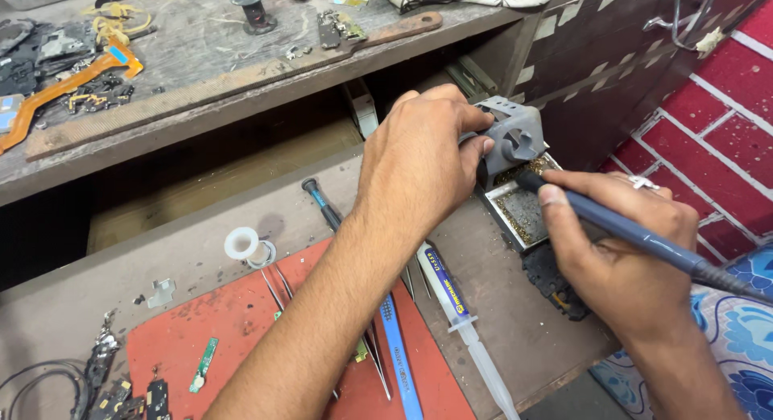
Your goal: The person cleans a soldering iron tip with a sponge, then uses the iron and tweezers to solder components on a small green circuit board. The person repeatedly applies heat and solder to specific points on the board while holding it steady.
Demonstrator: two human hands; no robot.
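soldering iron meets its stand at the bench edge

the left hand [419,158] clamps the grey metal iron stand [511,138], which sits at the bench's right end; the right hand [620,251] closes round the blue soldering iron [628,231], its long axis running from lower right up-left, tip at the stand's mouth over a gritty tray [523,211]. tweezers [378,351] and a syringe [463,319] lie near, on and beside a red mat [225,331].

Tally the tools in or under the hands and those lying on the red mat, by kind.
Blue-handled soldering iron, in right hand: 1
Grey soldering stand, under left hand: 1
Clear syringe: 1
Blue flat pry tool: 1
Total: 4
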